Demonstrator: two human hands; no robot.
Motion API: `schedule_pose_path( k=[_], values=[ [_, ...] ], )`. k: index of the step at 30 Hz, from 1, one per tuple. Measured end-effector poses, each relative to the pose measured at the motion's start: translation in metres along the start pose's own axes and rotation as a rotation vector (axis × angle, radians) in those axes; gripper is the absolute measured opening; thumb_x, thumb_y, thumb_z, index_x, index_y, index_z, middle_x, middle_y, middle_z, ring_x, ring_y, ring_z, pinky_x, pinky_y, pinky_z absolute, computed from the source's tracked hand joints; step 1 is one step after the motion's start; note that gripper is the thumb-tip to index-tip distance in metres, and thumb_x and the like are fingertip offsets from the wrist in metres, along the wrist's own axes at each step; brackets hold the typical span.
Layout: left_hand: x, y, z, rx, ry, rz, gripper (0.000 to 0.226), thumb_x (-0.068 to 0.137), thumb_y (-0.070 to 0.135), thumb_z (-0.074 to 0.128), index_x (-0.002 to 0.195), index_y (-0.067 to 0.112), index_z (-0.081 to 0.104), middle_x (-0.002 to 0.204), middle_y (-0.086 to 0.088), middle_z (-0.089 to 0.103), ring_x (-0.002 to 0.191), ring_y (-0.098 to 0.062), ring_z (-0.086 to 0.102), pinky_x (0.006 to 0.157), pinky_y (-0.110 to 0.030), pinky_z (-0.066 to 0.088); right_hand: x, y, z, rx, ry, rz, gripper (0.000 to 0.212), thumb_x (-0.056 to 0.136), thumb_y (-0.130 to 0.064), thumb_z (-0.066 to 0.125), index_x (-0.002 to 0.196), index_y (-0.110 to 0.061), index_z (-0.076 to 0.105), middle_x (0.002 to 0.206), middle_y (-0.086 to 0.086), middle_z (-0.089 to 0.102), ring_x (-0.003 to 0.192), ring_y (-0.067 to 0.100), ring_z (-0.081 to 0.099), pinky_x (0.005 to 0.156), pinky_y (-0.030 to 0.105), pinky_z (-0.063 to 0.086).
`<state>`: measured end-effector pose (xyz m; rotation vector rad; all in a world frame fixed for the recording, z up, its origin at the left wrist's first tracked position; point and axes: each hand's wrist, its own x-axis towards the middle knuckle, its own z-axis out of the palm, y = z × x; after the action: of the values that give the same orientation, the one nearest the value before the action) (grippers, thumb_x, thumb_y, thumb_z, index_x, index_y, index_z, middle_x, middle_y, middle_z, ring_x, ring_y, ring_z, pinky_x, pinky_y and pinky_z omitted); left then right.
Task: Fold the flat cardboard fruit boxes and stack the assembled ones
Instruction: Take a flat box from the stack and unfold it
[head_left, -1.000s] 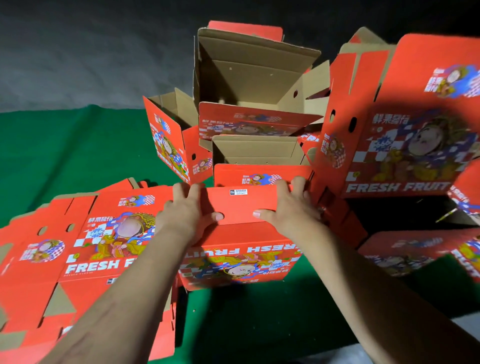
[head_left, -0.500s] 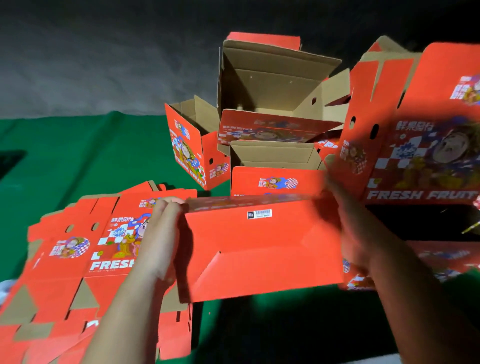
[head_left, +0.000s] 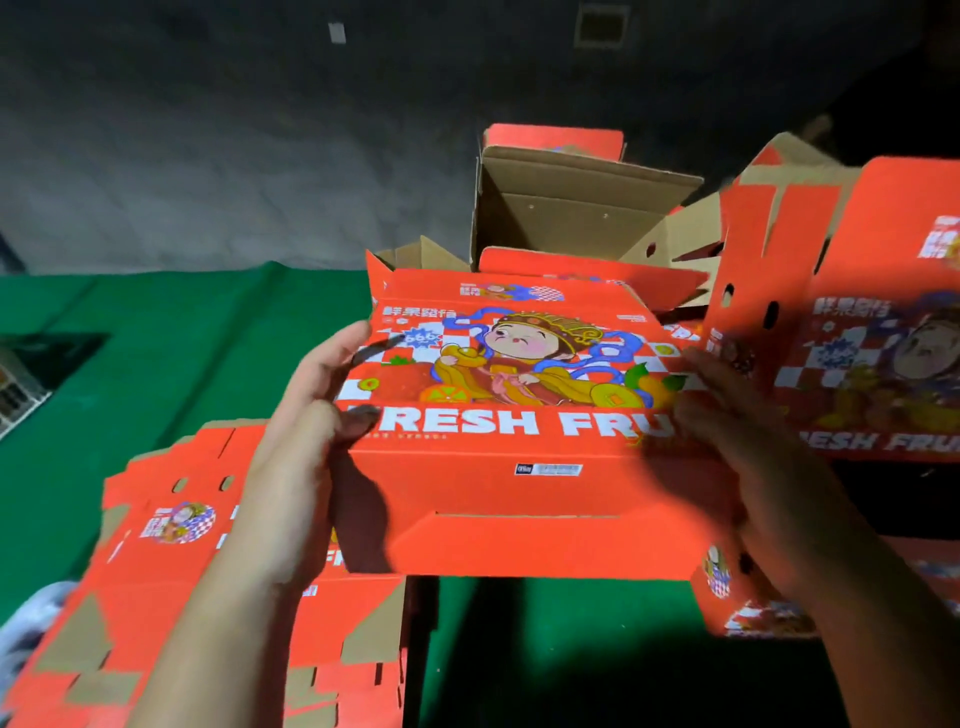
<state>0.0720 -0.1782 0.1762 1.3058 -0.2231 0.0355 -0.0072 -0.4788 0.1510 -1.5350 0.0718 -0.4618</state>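
Flats (head_left: 156, 545) lie nearest, left, under my wrist. Above them my left hand (head_left: 311, 431) clamps the folded box (head_left: 519, 415) by its left end, thumb over the printed top; my right hand (head_left: 748, 467) curls around the right end. Risk: its loose front flap could spring open. Beyond, the assembled boxes (head_left: 582, 218) crowd close; open green cloth (head_left: 182, 338) lies left.
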Motion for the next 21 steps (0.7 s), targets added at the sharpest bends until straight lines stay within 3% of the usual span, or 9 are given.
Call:
schedule_pose_path(
  k=[3, 6, 8, 12, 14, 15, 17, 19, 21],
  values=[
    [0.012, 0.009, 0.001, 0.036, -0.106, 0.139, 0.067, 0.068, 0.012, 0.053, 0.128, 0.039, 0.067, 0.137, 0.011, 0.066, 0.126, -0.016, 0.063, 0.094, -0.038, 0.047, 0.011, -0.013, -0.004, -0.074, 0.039, -0.135, 0.078, 0.065, -0.067, 0.082, 0.137, -0.051, 0.058, 0.136, -0.023, 0.063, 0.129, 0.006, 0.059, 0.115, 0.044, 0.043],
    [0.036, 0.01, 0.006, 0.087, -0.205, 0.242, 0.079, 0.068, 0.008, 0.052, 0.139, 0.041, 0.056, 0.152, 0.007, 0.053, 0.141, -0.02, 0.049, 0.106, -0.047, 0.042, 0.03, -0.018, -0.012, -0.317, 0.081, -0.317, 0.066, 0.088, -0.047, 0.068, 0.15, -0.035, 0.05, 0.138, -0.042, 0.051, 0.13, -0.014, 0.048, 0.109, 0.015, 0.042],
    [0.059, 0.005, 0.009, 0.19, -0.293, 0.296, 0.089, 0.071, 0.005, 0.054, 0.151, 0.042, 0.039, 0.162, 0.006, 0.039, 0.146, -0.018, 0.043, 0.107, -0.045, 0.044, 0.045, -0.022, -0.012, -0.33, 0.076, -0.327, 0.067, 0.094, -0.048, 0.059, 0.156, -0.043, 0.035, 0.141, -0.041, 0.048, 0.13, -0.014, 0.047, 0.104, 0.012, 0.043],
    [0.103, -0.024, 0.017, 0.32, -0.527, 0.367, 0.104, 0.092, 0.008, 0.068, 0.161, 0.044, -0.001, 0.172, 0.01, 0.008, 0.154, -0.019, 0.029, 0.106, -0.043, 0.051, 0.091, -0.002, -0.021, -0.41, 0.096, -0.419, 0.08, 0.093, -0.048, 0.063, 0.16, -0.047, 0.018, 0.157, -0.023, 0.041, 0.143, 0.005, 0.043, 0.115, 0.033, 0.042],
    [0.127, -0.044, 0.025, 0.508, -0.439, 0.405, 0.11, 0.091, 0.023, 0.076, 0.161, 0.041, -0.007, 0.173, 0.006, -0.001, 0.159, -0.024, 0.014, 0.113, -0.047, 0.044, 0.12, 0.022, -0.026, -0.407, 0.061, -0.325, 0.095, 0.087, -0.038, 0.071, 0.159, -0.047, 0.01, 0.162, -0.01, 0.038, 0.145, 0.014, 0.043, 0.118, 0.049, 0.039],
    [0.138, -0.056, 0.03, 0.67, -0.343, 0.43, 0.117, 0.086, 0.022, 0.081, 0.163, 0.031, -0.007, 0.173, -0.001, -0.002, 0.16, -0.027, 0.008, 0.121, -0.049, 0.033, 0.133, 0.038, -0.028, -0.447, 0.024, -0.261, 0.102, 0.085, -0.031, 0.075, 0.16, -0.044, 0.006, 0.164, -0.006, 0.035, 0.146, 0.016, 0.042, 0.119, 0.052, 0.038],
    [0.154, -0.083, 0.04, 0.848, -0.235, 0.455, 0.125, 0.077, 0.008, 0.086, 0.163, 0.01, -0.005, 0.17, -0.018, 0.0, 0.159, -0.031, 0.0, 0.13, -0.041, 0.01, 0.153, 0.072, -0.032, -0.558, -0.038, -0.167, 0.11, 0.087, -0.011, 0.077, 0.164, -0.031, 0.001, 0.166, -0.001, 0.032, 0.149, 0.021, 0.039, 0.121, 0.054, 0.034],
    [0.156, -0.104, 0.053, 0.83, -0.201, 0.397, 0.124, 0.079, 0.003, 0.083, 0.163, 0.009, -0.009, 0.168, -0.023, -0.006, 0.157, -0.018, -0.011, 0.123, -0.013, -0.005, 0.167, 0.098, -0.033, -0.576, -0.015, -0.121, 0.103, 0.089, 0.004, 0.07, 0.165, -0.021, 0.005, 0.163, 0.004, 0.037, 0.147, 0.026, 0.042, 0.119, 0.056, 0.034],
    [0.163, -0.116, 0.067, 0.778, -0.155, 0.419, 0.118, 0.082, -0.004, 0.075, 0.162, 0.01, -0.011, 0.166, -0.026, -0.002, 0.155, -0.011, -0.004, 0.115, -0.002, -0.006, 0.179, 0.107, -0.033, -0.53, 0.093, -0.11, 0.09, 0.089, 0.005, 0.064, 0.162, -0.02, 0.018, 0.156, 0.007, 0.047, 0.14, 0.029, 0.05, 0.115, 0.057, 0.039]
  ],
)
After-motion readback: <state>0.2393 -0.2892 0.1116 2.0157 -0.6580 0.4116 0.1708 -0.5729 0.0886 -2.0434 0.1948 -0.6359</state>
